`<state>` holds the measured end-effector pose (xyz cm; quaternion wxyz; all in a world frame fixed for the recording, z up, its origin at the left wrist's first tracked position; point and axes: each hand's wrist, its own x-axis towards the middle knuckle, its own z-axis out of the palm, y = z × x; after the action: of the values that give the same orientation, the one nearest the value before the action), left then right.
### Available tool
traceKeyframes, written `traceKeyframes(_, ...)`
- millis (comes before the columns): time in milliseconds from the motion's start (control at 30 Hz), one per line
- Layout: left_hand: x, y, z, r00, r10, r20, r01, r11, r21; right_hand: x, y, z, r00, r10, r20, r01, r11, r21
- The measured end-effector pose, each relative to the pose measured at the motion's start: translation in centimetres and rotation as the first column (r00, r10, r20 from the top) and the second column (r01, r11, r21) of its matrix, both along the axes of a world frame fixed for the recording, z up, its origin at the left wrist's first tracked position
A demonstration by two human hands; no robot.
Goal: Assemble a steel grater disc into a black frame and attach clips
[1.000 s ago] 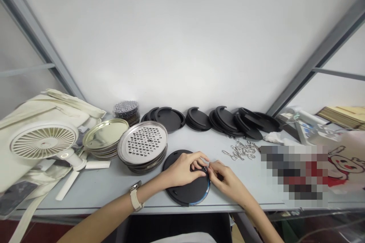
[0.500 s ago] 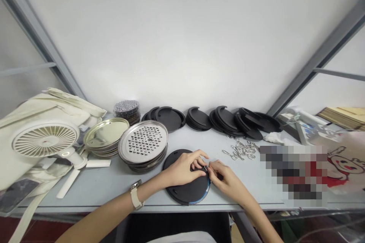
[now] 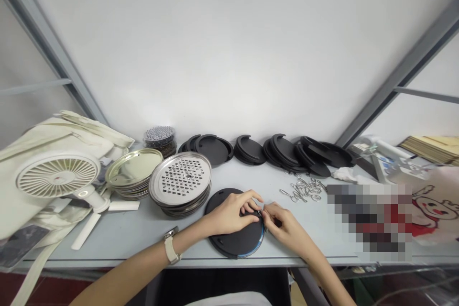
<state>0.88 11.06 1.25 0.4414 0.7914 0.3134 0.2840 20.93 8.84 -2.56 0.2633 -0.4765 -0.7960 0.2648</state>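
A round black disc (image 3: 236, 244) lies flat near the table's front edge, with a strip of blue and silver showing along its lower right rim. My left hand (image 3: 234, 213) rests across its top, thumb and fingertips closed around a small metal clasp (image 3: 259, 213) at the right edge. From the right, my right hand (image 3: 281, 224) pinches at the same spot, fingertips almost meeting the left ones. The fingers mostly hide the clasp. A loose pile of similar metal clasps (image 3: 306, 188) lies beyond my right hand.
Left of the disc stands a stack of perforated metal plates (image 3: 181, 181), beside a stack of gold-toned round lids (image 3: 134, 169). Black round cases (image 3: 251, 148) line the wall. A white fan (image 3: 59, 175) and cream bag (image 3: 21, 153) fill the left; a printed bag (image 3: 435, 205) lies right.
The right fingertips have shifted very slightly at the disc's edge. My left hand and the disc stay nearly where they were.
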Motion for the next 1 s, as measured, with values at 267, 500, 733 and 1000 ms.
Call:
traceKeyframes(267,-0.06,0.04,-0.33,0.999,0.026,-0.023,-0.025,0.998,0.063,-0.50,0.12,0.07,0.999,-0.035,0.013,0.035,0.999,0.001)
traceKeyframes(500,-0.03,0.06,-0.32,1.000,0.004,-0.008,-0.004,0.999,0.050,-0.58,0.16,0.21,1.000,-0.016,0.025,0.016,1.000,0.020)
traceKeyframes(733,0.05,0.09,-0.12,1.000,0.003,0.019,-0.003,1.000,0.000,-0.22,0.10,-0.07,1.000,-0.003,-0.002,0.003,1.000,-0.005)
traceKeyframes(1000,-0.02,0.06,-0.13,0.999,-0.002,0.032,0.002,1.000,-0.019,-0.17,0.24,-0.29,1.000,0.013,-0.018,-0.013,0.999,-0.031)
